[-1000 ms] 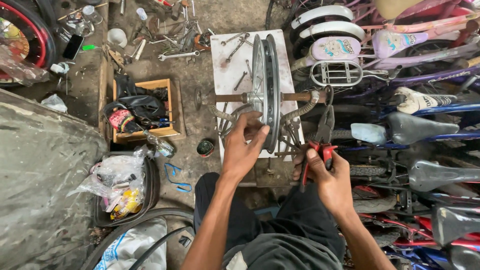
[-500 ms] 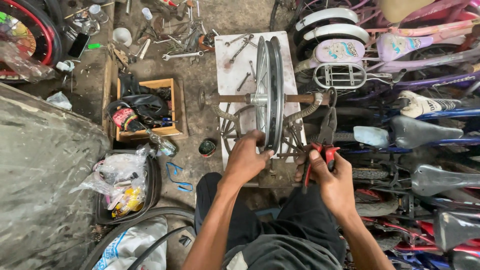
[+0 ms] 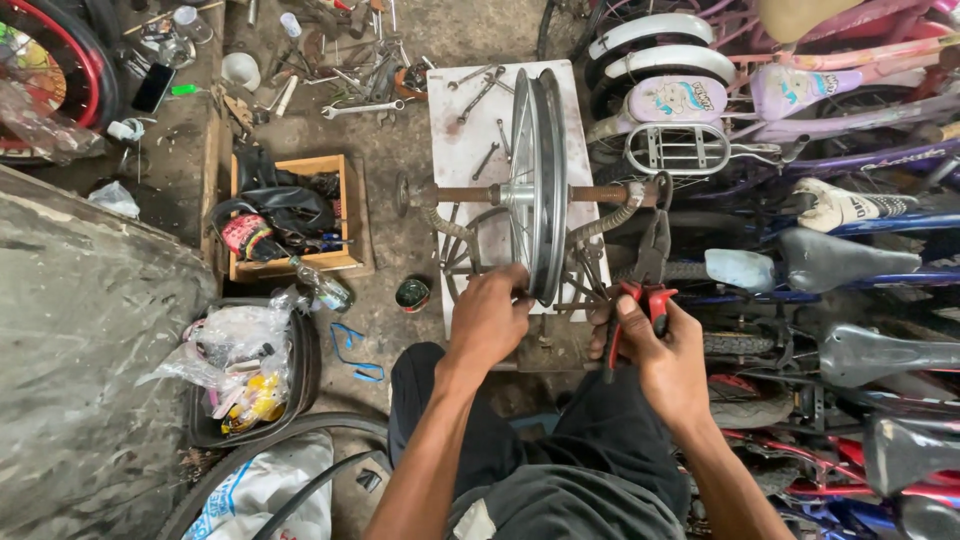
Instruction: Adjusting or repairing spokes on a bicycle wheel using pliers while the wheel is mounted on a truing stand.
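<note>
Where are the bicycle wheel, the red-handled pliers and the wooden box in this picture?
bicycle wheel (image 3: 535, 180): head view, on the rim's upper half.
red-handled pliers (image 3: 652, 262): head view, on the dark metal just above the red grips.
wooden box (image 3: 290, 165): head view, on its far wooden wall.

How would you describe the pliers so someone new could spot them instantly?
Find the bicycle wheel standing edge-on in the stand over the white board. Just right of its lower rim, the right hand holds the pliers. Their red grips set them apart from the bare steel spanners lying around.
</note>
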